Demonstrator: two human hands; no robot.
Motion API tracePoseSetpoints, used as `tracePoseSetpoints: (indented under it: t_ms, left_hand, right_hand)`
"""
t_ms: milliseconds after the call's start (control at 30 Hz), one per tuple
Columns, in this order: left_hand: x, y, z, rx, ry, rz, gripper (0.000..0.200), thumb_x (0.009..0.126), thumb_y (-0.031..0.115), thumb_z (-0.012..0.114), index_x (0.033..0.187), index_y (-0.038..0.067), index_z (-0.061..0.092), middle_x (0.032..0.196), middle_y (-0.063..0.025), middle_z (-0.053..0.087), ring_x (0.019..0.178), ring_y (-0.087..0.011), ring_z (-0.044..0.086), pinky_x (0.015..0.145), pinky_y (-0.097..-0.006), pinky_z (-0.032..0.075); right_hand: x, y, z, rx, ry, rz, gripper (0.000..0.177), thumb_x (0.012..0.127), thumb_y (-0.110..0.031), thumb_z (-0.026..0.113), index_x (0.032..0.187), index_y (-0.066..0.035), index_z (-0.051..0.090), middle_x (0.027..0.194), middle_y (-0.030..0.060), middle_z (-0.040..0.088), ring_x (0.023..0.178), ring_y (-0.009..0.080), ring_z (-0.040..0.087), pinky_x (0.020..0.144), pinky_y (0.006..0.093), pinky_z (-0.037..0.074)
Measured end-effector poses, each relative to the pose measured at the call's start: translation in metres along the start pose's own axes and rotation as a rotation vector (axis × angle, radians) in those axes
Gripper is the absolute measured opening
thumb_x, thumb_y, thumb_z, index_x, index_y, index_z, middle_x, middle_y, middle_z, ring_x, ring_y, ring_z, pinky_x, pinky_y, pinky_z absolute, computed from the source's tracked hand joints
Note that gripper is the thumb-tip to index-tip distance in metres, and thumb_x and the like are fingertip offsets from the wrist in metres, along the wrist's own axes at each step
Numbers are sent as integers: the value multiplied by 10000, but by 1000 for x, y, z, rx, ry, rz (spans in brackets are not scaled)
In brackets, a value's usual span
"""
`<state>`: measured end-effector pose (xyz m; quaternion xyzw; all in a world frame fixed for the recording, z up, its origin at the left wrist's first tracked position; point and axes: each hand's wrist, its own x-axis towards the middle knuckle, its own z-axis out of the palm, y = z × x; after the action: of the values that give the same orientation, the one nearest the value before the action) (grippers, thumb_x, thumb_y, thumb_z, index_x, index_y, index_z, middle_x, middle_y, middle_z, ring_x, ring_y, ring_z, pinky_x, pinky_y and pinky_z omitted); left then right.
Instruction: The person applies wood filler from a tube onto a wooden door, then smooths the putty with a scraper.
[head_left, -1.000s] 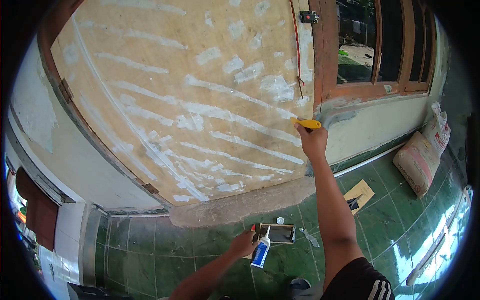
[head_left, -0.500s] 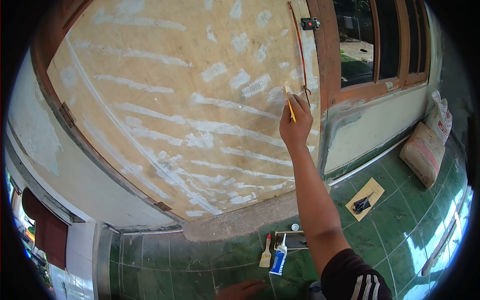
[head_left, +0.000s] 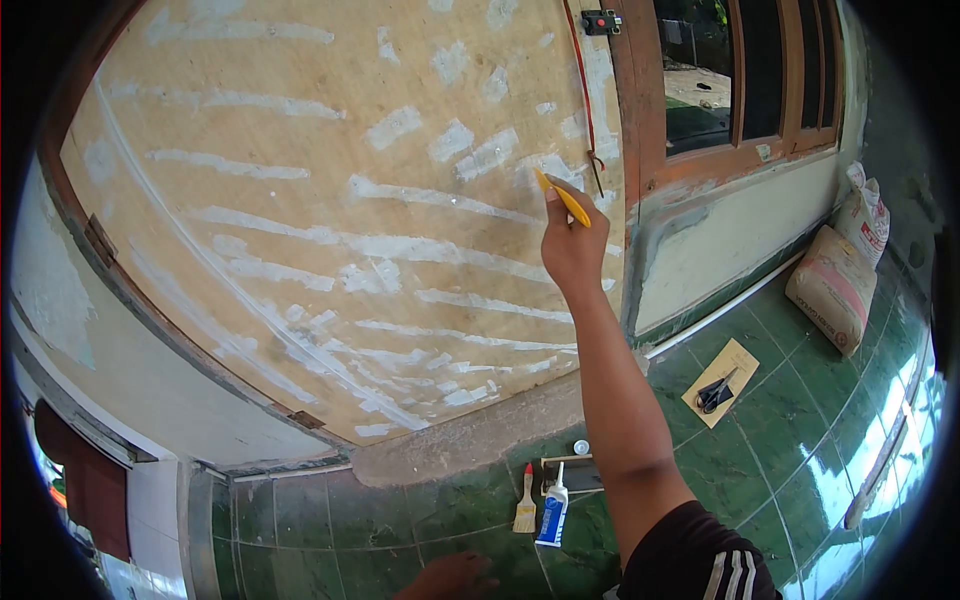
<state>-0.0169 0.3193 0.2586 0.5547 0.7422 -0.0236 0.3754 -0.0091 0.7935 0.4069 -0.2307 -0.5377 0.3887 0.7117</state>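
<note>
My right hand (head_left: 575, 240) is closed round a yellow flat tool (head_left: 570, 204), whose edge is at the wooden panel (head_left: 420, 225) beside a whitish patch. White strips and patches cover much of this panel. A red cord (head_left: 585, 90) hangs down the panel's right side, just above the hand. Low in the view, my left hand (head_left: 462, 575) hangs dark and blurred over the green floor, its fingers apart and nothing seen in it.
On the floor are a brush (head_left: 525, 503), a white and blue tube (head_left: 552, 515), a dark tray (head_left: 583, 474), a round cap (head_left: 581, 447) and scissors (head_left: 716, 395) on a board (head_left: 742, 362). Sacks (head_left: 832, 290) lean by the wall at right.
The yellow tool has turned, showing more of its flat side. My left hand has come further into view. The whole scene has shifted slightly left as the camera moved.
</note>
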Motion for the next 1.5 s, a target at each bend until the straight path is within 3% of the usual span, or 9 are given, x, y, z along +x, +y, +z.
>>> tracePoseSetpoints:
  t_ms: [267, 400, 633, 800, 833, 900, 1000, 1133, 1500]
  left_hand:
    - [-1, 0, 2, -60, -124, -58, 466, 922, 344, 684, 1262, 26, 688, 1117, -255, 720, 1034, -452, 674, 915, -546, 520]
    - [1, 0, 3, -104, -98, -55, 488, 930, 347, 688, 1302, 31, 674, 1177, -258, 706, 1077, -448, 665, 929, -541, 513]
    - [13, -16, 18, -59, -192, -97, 517, 987, 379, 637, 1379, 41, 626, 1359, -254, 627, 1239, -445, 595, 1052, -545, 459]
    - [20, -17, 25, -49, -230, -98, 523, 996, 395, 624, 1383, 42, 624, 1393, -255, 605, 1257, -439, 585, 1067, -546, 451]
    - [17, -15, 26, -64, -191, -67, 521, 994, 394, 623, 1379, 44, 628, 1386, -257, 609, 1250, -440, 589, 1061, -545, 455]
    - [8, -8, 27, -84, -143, -37, 515, 992, 397, 620, 1366, 44, 636, 1371, -259, 617, 1236, -442, 597, 1049, -545, 463]
    - [4, -2, 20, -58, -140, -29, 510, 990, 406, 615, 1347, 43, 648, 1353, -262, 625, 1218, -447, 605, 1034, -548, 471]
    - [4, 3, 10, -5, -234, -56, 509, 990, 421, 611, 1336, 50, 652, 1323, -268, 635, 1189, -460, 613, 1015, -561, 476]
    - [-3, 3, 7, -27, -227, -51, 598, 989, 465, 613, 1421, 54, 581, 1337, -272, 630, 1207, -466, 609, 1022, -567, 474]
  right_hand:
    - [9, 20, 14, -277, 148, -451, 307, 910, 33, 653, 1215, 58, 686, 1192, 199, 721, 989, 376, 643, 889, 429, 530]
    - [-3, 21, 27, -367, 142, -483, 515, 777, 98, 670, 1289, 74, 630, 1300, 210, 672, 1002, 383, 603, 913, 434, 516]
    - [-20, 16, 51, -466, 171, -483, 587, 732, 117, 656, 1317, 89, 617, 1336, 240, 659, 1001, 397, 622, 881, 447, 525]
    - [-11, -1, 19, -262, 79, -361, 239, 920, 19, 667, 1153, 43, 712, 1051, 208, 740, 879, 357, 675, 803, 420, 554]
    - [-1, -1, 13, -240, 159, -400, 274, 879, 60, 657, 1150, 63, 696, 1070, 205, 732, 968, 391, 658, 862, 441, 545]
    - [13, 8, 7, -340, 211, -388, 296, 871, 69, 654, 1164, 59, 695, 1080, 209, 730, 974, 386, 664, 851, 439, 549]
    - [-1, 8, 23, -317, 173, -434, 290, 873, 63, 661, 1160, 54, 698, 1063, 207, 732, 965, 384, 669, 848, 438, 550]
    - [-13, -12, 33, -154, -8, -284, 283, 871, 44, 688, 1153, 39, 706, 1076, 187, 747, 967, 369, 681, 850, 419, 556]
    - [4, -14, 49, -379, 2, -648, 451, 780, 102, 670, 1229, 58, 667, 1270, 198, 700, 1074, 374, 645, 941, 432, 537]
